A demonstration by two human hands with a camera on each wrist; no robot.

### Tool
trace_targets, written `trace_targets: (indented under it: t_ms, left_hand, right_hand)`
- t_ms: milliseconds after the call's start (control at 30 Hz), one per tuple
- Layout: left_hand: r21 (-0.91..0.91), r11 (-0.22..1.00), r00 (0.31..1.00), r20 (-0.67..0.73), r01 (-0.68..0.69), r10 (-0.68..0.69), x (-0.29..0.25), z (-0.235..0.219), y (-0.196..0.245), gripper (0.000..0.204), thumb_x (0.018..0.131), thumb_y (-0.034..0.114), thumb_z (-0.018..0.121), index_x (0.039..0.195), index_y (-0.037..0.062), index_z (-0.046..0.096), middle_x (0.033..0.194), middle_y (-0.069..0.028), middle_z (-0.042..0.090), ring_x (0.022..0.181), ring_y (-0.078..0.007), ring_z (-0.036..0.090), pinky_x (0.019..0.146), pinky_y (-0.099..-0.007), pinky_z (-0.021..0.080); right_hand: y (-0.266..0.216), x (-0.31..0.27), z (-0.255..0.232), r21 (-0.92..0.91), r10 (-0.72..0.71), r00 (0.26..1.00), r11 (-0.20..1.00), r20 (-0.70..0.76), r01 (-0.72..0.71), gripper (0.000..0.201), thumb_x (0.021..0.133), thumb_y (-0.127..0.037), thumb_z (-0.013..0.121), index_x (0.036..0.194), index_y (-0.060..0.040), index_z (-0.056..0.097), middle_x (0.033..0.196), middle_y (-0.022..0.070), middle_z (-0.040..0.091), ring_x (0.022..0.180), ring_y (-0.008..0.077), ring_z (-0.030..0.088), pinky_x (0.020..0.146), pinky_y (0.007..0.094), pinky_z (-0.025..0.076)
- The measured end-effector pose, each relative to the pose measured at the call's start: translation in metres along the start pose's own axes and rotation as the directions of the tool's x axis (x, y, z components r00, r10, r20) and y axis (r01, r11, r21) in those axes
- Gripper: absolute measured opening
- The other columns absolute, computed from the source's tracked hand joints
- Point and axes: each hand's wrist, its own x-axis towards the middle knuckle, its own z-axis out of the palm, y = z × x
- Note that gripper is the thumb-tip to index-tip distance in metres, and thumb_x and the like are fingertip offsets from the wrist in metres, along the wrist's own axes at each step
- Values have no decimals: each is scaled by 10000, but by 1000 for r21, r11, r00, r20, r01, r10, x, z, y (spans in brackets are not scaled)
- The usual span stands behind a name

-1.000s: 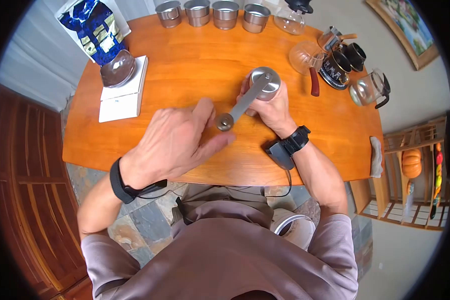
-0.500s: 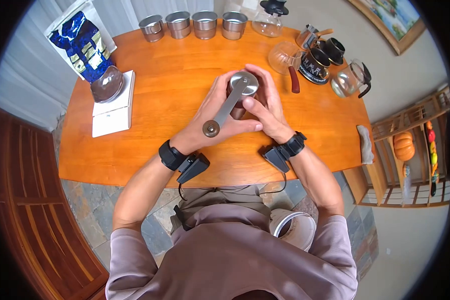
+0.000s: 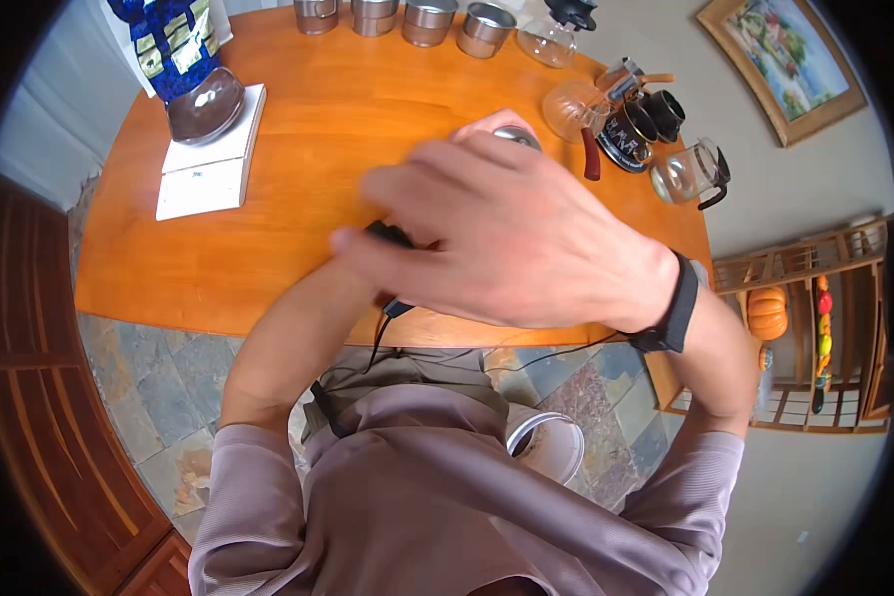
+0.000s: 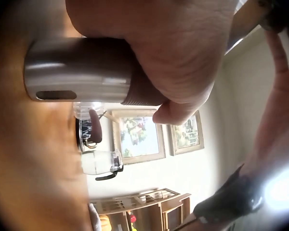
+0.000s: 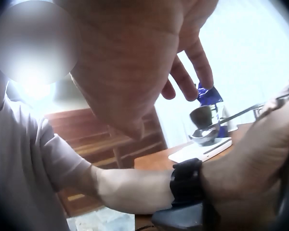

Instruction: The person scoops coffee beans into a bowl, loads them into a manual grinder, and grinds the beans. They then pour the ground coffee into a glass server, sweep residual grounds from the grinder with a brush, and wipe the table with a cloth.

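A hand coffee grinder [image 4: 82, 72] with a steel body and a dark grip band is held by my left hand [image 4: 178, 53], fingers wrapped round it. In the head view, only part of its steel lid [image 3: 515, 137] and some left fingers show behind my right hand [image 3: 517, 233]. The right hand is blurred and raised over the grinder, its fingers extended and holding nothing. The right wrist view shows the grinder's flat crank arm [image 5: 238, 114] with a brown knob [image 5: 201, 117] at its end, below the right fingers and apart from them.
A white scale [image 3: 204, 189] bears a dark bowl [image 3: 206, 107] at left, beside a blue bag [image 3: 174, 45]. Several steel cups [image 3: 430, 22] line the far edge. A glass server [image 3: 571, 109] with a red handle and a glass pot [image 3: 677, 177] stand at right.
The right hand held the grinder at first, then both hands were on it. Now the left hand alone holds it, and the right has come off and swung left across it.
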Motion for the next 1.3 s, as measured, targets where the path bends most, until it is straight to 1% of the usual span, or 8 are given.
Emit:
trace_targets:
  t_ms: [333,533,733,933,1033,1067,1133,1300]
  left_hand:
    - [105,957,942,179,269,-284,-24,-4,-14,356,796,247,783,1069,53,662,841,-48,659,840,-157,630,768,-322,516]
    - [220,973,990,139,-67,37,-18,-2,29,218,741,113,774,890,40,633,736,-6,624,700,-73,608,638,-278,498]
    - [150,989,984,174,-3,-24,-15,-5,25,254,721,117,786,905,44,628,764,3,630,698,-93,582,670,-276,494]
    - [217,973,976,216,-81,34,-15,1,28,236,739,95,773,917,44,626,718,13,612,683,-99,597,659,-273,496]
    - [47,954,955,15,295,-296,-15,-27,44,215,754,81,764,920,37,635,709,34,604,658,-59,563,630,-244,482]
    - [262,965,997,-65,-28,47,-5,-36,23,221,754,91,777,917,30,641,734,17,628,685,-56,573,649,-256,490]
    - [292,953,992,-69,-78,103,-4,-43,26,225,754,95,788,916,27,648,764,6,648,716,-60,579,666,-265,493]
    - [288,951,984,-97,-116,149,-3,-24,16,259,734,122,812,912,21,653,773,-19,653,727,-93,594,679,-279,499]
  right_hand:
    - [54,72,12,-197,-69,833,958,549,209,203,885,-254,644,832,-59,664,697,78,664,761,286,677,680,438,508]
    - [108,55,-8,-21,36,900,999,434,-30,421,1006,-280,498,706,-4,601,686,232,620,666,409,634,627,493,492]
    - [134,-4,3,-320,365,877,910,313,-265,345,983,-268,556,783,-9,663,682,186,639,681,406,641,661,475,528]
    - [123,-45,-21,-288,640,700,768,317,-572,366,1028,-291,506,862,-1,656,651,200,598,647,422,606,674,511,509]
    - [115,-97,-20,-254,532,788,845,310,-471,329,1034,-270,529,877,-16,666,621,180,576,614,404,597,611,493,487]
    - [104,-104,-20,-210,443,866,892,232,-400,318,1033,-262,544,865,-23,670,601,165,563,584,389,592,575,484,475]
    - [47,-83,-25,-265,583,778,809,237,-525,311,1012,-253,597,779,-51,636,567,106,546,511,327,571,498,453,444]
    - [-9,-47,-20,-365,333,902,904,276,-223,378,962,-311,665,701,-66,540,587,103,491,522,304,543,503,427,433]
